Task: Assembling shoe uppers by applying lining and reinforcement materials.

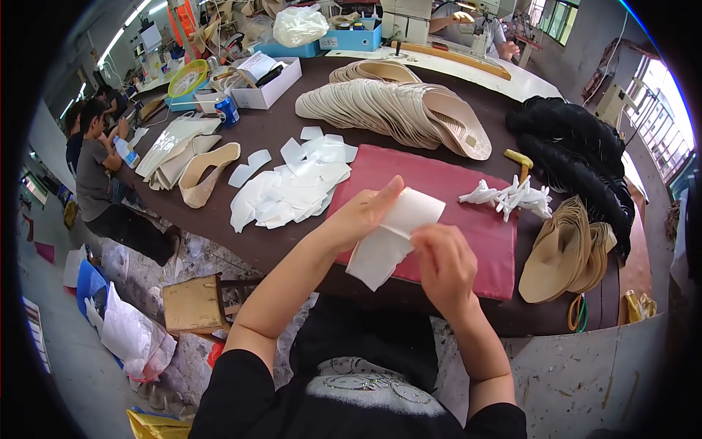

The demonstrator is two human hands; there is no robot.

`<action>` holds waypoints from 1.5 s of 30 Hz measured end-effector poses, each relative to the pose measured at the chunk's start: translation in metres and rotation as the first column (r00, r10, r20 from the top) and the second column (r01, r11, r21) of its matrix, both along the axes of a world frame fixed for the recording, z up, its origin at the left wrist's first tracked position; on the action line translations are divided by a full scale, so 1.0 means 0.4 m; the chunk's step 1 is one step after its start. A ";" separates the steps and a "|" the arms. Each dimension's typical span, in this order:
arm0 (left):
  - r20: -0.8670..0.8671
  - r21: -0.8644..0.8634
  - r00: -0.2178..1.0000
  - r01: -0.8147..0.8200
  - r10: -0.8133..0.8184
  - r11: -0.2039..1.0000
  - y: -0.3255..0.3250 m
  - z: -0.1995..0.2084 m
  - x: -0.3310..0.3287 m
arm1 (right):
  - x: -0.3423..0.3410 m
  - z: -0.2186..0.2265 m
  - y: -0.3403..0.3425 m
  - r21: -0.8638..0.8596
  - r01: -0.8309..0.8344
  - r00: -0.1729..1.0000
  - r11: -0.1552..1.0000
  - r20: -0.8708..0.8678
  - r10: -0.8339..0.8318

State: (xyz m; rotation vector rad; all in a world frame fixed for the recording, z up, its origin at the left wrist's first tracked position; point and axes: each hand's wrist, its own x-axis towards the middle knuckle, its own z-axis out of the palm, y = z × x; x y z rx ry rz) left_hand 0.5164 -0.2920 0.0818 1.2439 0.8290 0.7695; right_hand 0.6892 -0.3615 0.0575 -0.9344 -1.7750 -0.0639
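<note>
Above the dark red mat [486, 252], my left hand [369, 212] is closed on a cream-white shoe piece [376, 256], thumb stretched along its upper edge. A seam or fold line crosses the piece near its middle. At its right edge, my right hand [446, 260] has its fingers curled in a pinch on the piece; the fingertips are partly hidden. Left of the mat lies a loose heap of translucent white sheet pieces [292, 190]. Several twisted white strips [508, 197] lie on the mat's right part, near a yellow-handled hammer [521, 162].
Behind the mat stands a long row of beige shoe uppers [395, 110]. Tan stacked pieces [559, 256] and black bundled material [578, 146] are at the right. A blue can [227, 111] and a white box [270, 86] are farther back. Co-workers [99, 161] sit at the left.
</note>
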 end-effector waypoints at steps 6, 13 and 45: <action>-0.133 0.182 0.984 -0.094 0.119 0.979 -0.088 -0.040 -0.034 | -0.014 -0.008 -0.009 -0.302 -0.009 0.926 0.953 -0.363 -0.106; -0.299 0.218 0.953 0.022 0.046 0.976 -0.127 -0.007 -0.066 | 0.054 -0.081 -0.011 -0.500 -0.740 0.450 0.450 -0.865 -0.223; 0.077 0.778 0.993 -0.002 -0.092 0.628 0.019 -0.026 -0.009 | 0.119 -0.155 0.202 -0.326 -0.350 0.480 0.878 -0.867 -0.131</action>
